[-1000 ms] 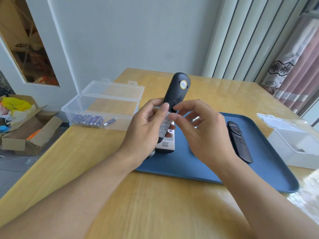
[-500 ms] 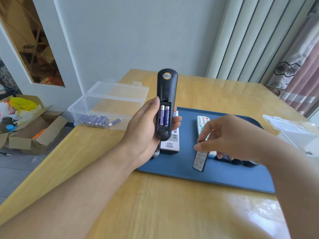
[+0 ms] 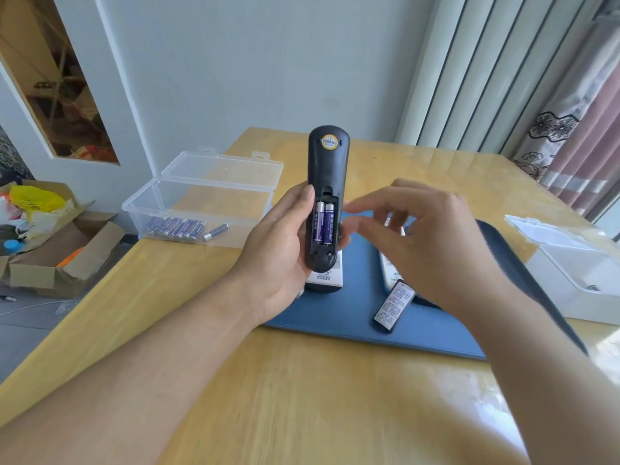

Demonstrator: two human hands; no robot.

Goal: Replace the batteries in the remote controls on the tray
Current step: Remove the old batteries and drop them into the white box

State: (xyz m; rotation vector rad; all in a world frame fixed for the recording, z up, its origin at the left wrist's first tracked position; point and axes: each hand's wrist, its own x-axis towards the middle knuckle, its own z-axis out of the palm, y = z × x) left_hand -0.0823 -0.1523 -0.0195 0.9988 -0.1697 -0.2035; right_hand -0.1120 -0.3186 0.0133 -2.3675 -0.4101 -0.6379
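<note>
My left hand (image 3: pixel 280 245) grips a black remote (image 3: pixel 327 169) upright, back side toward me. Its battery bay is uncovered and shows two purple batteries (image 3: pixel 323 223). My right hand (image 3: pixel 426 243) hovers just right of the bay with fingers spread, holding nothing. The black battery cover (image 3: pixel 394 305), with a white label, lies on the blue tray (image 3: pixel 335 317) below my right hand. A white remote (image 3: pixel 327 278) lies on the tray behind the held one. Another white remote (image 3: pixel 389 270) is mostly hidden by my right hand.
An open clear box (image 3: pixel 201 203) at the table's left holds several purple batteries (image 3: pixel 176 227) and one grey one (image 3: pixel 215 231). A white open box (image 3: pixel 577 270) sits at the right. A cardboard box (image 3: pixel 50 260) stands on the floor left of the wooden table (image 3: pixel 302 397).
My right hand pulled the cover off the remote, laid it on the tray, and has now risen back toward the open battery bay. My left hand turned the remote more upright.
</note>
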